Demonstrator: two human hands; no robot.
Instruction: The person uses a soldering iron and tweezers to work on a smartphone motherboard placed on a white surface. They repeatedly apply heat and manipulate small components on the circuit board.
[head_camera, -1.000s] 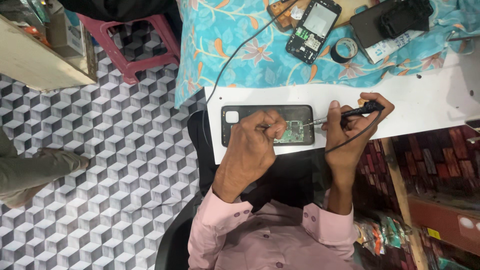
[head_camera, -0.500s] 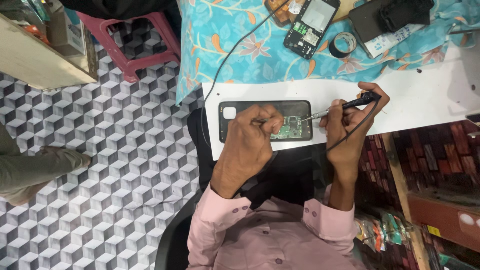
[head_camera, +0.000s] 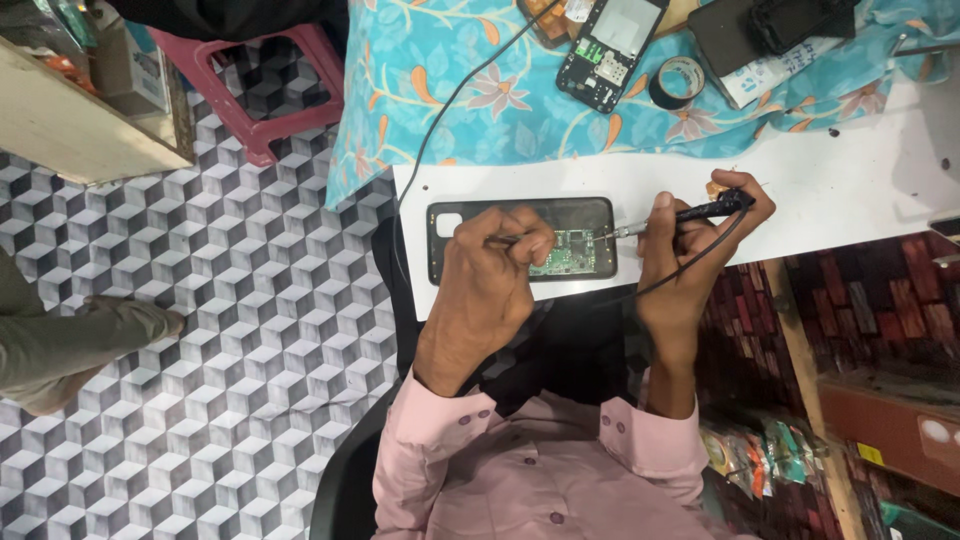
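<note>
An opened black phone (head_camera: 455, 222) lies back-up on a white sheet (head_camera: 850, 190), its green circuit board (head_camera: 565, 252) exposed. My left hand (head_camera: 485, 275) rests on the phone, fingers pinched on a thin metal tool, probably tweezers (head_camera: 515, 239), pointing at the board. My right hand (head_camera: 690, 245) grips a black soldering iron (head_camera: 700, 212) like a pen. Its metal tip (head_camera: 618, 231) is at the board's right edge. The iron's black cord (head_camera: 690, 265) loops under my right wrist.
Beyond the sheet, on a turquoise flowered cloth (head_camera: 480, 100), lie another opened phone (head_camera: 612, 50), a roll of black tape (head_camera: 680, 80) and a black case (head_camera: 770, 30). A pink stool (head_camera: 270, 90) stands on the patterned floor at left, where another person's leg (head_camera: 70, 340) shows.
Both hands have held the same grips on the phone and iron. The iron's tip has stayed at the board; only the camera view has shifted slightly.
</note>
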